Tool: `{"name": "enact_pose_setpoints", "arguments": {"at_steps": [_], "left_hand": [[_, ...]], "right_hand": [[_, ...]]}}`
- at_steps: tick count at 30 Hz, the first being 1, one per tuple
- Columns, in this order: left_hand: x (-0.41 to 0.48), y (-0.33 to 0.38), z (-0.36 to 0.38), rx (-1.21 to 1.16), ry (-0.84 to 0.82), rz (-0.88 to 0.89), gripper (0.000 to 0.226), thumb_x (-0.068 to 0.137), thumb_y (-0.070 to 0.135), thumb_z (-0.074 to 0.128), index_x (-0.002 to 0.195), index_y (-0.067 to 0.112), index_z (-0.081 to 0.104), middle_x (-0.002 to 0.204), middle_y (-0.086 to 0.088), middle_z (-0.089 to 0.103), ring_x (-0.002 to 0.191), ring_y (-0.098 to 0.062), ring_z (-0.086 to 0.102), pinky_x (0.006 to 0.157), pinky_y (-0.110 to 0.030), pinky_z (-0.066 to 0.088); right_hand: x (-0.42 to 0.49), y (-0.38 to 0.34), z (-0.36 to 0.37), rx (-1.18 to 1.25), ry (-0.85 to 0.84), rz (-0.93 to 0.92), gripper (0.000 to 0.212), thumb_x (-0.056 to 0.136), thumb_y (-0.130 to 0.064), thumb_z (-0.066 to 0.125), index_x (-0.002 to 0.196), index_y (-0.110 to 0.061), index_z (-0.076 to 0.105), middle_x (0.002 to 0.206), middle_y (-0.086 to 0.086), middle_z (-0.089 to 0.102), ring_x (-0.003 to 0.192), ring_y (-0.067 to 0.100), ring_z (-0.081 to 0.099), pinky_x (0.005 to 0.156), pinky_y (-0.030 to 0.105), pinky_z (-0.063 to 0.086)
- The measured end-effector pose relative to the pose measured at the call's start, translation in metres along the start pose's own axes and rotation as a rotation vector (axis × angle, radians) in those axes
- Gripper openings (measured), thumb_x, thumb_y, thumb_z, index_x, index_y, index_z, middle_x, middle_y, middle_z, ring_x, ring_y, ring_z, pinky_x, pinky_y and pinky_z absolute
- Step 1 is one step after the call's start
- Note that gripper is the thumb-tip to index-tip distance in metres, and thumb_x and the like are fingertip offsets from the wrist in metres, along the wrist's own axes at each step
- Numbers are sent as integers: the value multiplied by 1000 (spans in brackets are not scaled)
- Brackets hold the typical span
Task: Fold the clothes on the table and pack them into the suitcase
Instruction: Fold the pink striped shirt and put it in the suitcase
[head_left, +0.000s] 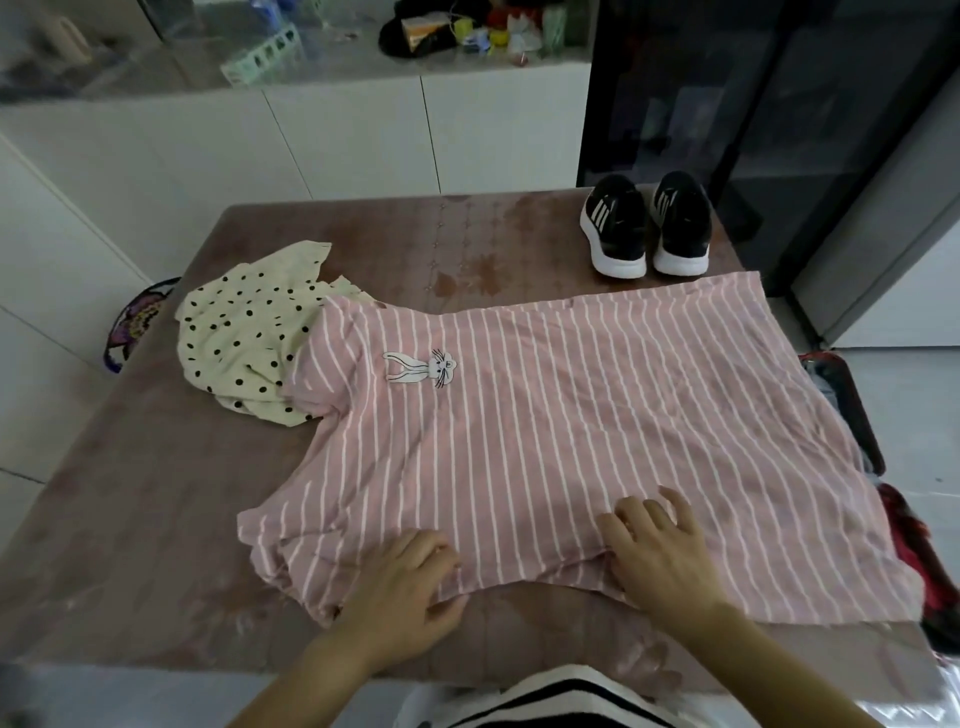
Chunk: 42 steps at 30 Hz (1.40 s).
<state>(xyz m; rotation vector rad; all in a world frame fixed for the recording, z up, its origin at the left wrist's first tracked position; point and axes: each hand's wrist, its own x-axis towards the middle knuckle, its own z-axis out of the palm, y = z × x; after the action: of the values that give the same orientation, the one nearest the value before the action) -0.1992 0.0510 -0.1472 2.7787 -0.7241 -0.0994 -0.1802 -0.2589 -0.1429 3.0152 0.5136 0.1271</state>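
Left fingers (432, 557) pinching pink striped shirt (519, 415) hem, right fingers (679, 513) flat on it

Black sneakers (615, 228) with white soles stand side by side at upper right; small clutter (447, 31) crowds the far surface (363, 65) along the top.

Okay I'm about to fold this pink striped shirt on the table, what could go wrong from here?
1. The far sleeve of the pink striped shirt lies over the polka-dot garment; folding may drag that along.
2. Its hem overhangs the right edge of the table, so it could slide off.
3. The shoes sit right by its far edge; fabric may brush the soles.
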Motion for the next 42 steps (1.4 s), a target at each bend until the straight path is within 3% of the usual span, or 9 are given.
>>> {"name": "enact_pose_setpoints", "arguments": {"at_steps": [4,8,13,19,23,27,32,36,42], "left_hand": [[56,47,15,-33,48,247,22,84,41,56,98,25,57,106,7,52,97,-12,51,79,-27,48],[87,78,29,146,55,440,24,78,47,56,95,31,59,103,6,50,94,-14,49,75,-27,43],[94,85,39,101,158,412,14,76,34,73,73,26,62,92,6,41,86,-15,46,71,-28,32],[80,86,37,0,153,474,12,84,36,61,79,25,62,98,4,51,91,-17,52,73,-29,45],[74,84,39,-85,128,490,12,84,33,62,78,22,62,110,0,57,99,-21,56,79,-30,48],[70,82,40,-82,103,496,12,82,34,63,78,22,63,115,0,53,106,-21,54,86,-30,47],[66,84,42,-42,63,498,14,83,38,62,76,26,63,113,1,56,107,-20,53,84,-30,47],[67,87,39,-74,76,509,16,83,37,61,75,24,61,108,2,55,102,-19,53,82,-29,44],[68,84,35,0,24,504,25,84,51,58,79,27,63,98,8,56,100,-15,51,82,-32,41]], "right_hand": [[-4,6,4,-5,-66,18,35,57,-27,78,87,-15,66,85,7,62,70,30,63,98,54,30],[-8,7,-2,73,46,36,24,72,-32,47,75,-17,66,78,2,63,62,24,62,95,49,33],[-12,8,-3,88,43,50,28,75,-37,43,72,-20,66,74,0,60,62,23,61,94,48,36],[-2,7,2,78,58,98,10,63,-23,55,70,-21,62,67,-3,56,60,20,59,95,45,33],[7,8,0,49,59,223,21,65,-9,42,77,-14,58,63,0,54,56,25,58,90,45,34],[9,10,-1,46,-16,267,39,44,-1,72,79,-12,59,62,1,54,54,25,58,89,44,31],[7,4,-6,51,24,77,34,47,-24,74,78,-17,60,72,0,55,63,23,59,96,52,33],[14,5,-2,13,98,66,15,58,-5,58,70,-15,57,63,1,52,55,23,56,94,49,35],[20,12,-9,115,131,218,21,55,0,48,70,-15,52,65,0,49,51,24,51,78,42,41]]}}
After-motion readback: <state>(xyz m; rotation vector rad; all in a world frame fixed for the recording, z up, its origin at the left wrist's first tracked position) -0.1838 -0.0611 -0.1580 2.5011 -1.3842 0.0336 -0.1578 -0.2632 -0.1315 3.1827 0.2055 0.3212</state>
